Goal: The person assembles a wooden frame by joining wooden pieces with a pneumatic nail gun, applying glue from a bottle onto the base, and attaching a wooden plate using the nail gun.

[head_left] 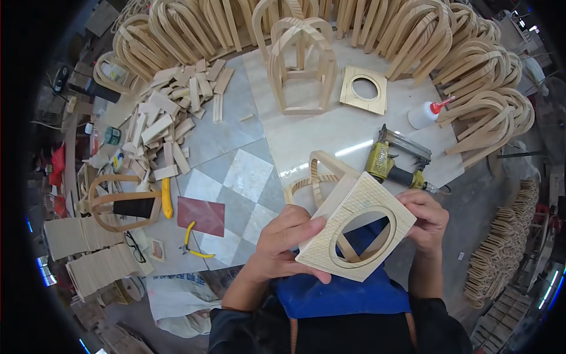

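Between my two hands is a wooden lantern-like frame with curved arms, its square panel tilted toward me. A large round hole opens through that panel. My left hand grips the panel's left edge, thumb on top and fingers beneath. At the upper right edge my right hand is closed on the frame, some fingers hidden behind it. Just beyond the right hand a yellow-green nail gun lies on the table. Farther back stands another wooden frame, beside a loose square panel with a round hole.
A white glue bottle with a red tip lies at the right. Curved wooden pieces line the table's back edge. Wood strips are heaped at left, above a dark red sheet, yellow-handled nippers and glasses.
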`<action>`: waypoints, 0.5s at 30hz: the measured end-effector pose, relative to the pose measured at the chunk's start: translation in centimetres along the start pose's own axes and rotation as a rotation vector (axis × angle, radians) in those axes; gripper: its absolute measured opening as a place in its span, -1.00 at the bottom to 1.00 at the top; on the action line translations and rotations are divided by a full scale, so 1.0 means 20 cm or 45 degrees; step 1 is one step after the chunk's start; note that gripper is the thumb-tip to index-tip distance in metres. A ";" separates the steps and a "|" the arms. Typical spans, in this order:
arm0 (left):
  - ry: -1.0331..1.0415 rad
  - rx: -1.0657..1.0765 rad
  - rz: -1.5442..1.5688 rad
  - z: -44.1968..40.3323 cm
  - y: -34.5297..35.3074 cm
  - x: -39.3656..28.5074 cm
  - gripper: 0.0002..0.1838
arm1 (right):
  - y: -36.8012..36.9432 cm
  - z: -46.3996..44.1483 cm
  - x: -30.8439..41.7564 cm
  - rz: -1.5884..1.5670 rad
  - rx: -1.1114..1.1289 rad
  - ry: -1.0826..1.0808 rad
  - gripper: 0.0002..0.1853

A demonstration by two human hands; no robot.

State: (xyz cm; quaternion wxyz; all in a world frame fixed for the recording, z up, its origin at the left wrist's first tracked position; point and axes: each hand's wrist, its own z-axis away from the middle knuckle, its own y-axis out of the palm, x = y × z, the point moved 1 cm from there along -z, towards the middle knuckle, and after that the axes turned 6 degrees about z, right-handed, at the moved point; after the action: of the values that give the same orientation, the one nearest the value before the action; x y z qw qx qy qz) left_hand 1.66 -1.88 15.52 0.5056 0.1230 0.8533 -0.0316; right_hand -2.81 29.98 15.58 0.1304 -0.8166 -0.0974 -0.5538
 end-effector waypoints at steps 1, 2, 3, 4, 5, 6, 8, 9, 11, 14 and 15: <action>0.004 0.020 -0.014 0.00 0.00 0.00 0.07 | 0.00 0.00 0.01 -0.001 -0.009 -0.002 -0.38; 0.006 0.008 -0.007 -0.01 0.00 0.00 0.07 | 0.00 0.00 0.01 0.007 0.001 0.002 -0.38; 0.000 -0.006 -0.010 -0.01 0.00 0.00 0.07 | 0.00 0.00 0.01 0.013 -0.004 0.019 -0.38; -0.005 -0.019 -0.015 -0.02 0.00 -0.01 0.08 | 0.00 -0.01 0.02 0.016 -0.011 0.035 -0.39; -0.014 -0.031 -0.021 -0.02 0.00 -0.01 0.08 | 0.01 -0.01 0.02 0.019 -0.018 0.052 -0.40; -0.026 -0.043 -0.026 -0.02 0.00 -0.01 0.08 | 0.01 -0.01 0.02 0.020 -0.026 0.073 -0.41; -0.034 -0.056 -0.018 -0.02 0.00 0.00 0.09 | 0.01 0.00 0.00 0.029 -0.028 0.096 -0.41; -0.031 -0.062 -0.013 -0.02 -0.01 0.00 0.10 | 0.01 0.00 -0.01 0.040 -0.035 0.106 -0.41; -0.022 -0.071 -0.008 -0.03 -0.01 0.01 0.11 | 0.00 0.00 -0.03 0.060 -0.050 0.121 -0.41; -0.046 -0.110 0.032 -0.03 -0.01 0.04 0.12 | 0.02 -0.01 -0.03 0.044 -0.077 0.162 -0.40; -0.054 -0.127 0.053 -0.04 -0.01 0.05 0.12 | 0.02 -0.02 -0.03 0.039 -0.092 0.179 -0.40</action>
State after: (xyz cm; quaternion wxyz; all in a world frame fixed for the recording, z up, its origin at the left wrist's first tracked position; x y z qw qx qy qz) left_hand 0.54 -1.71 15.05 0.5295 0.1147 0.8403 0.0188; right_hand -3.24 29.51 15.03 0.1157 -0.7813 -0.0556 -0.6109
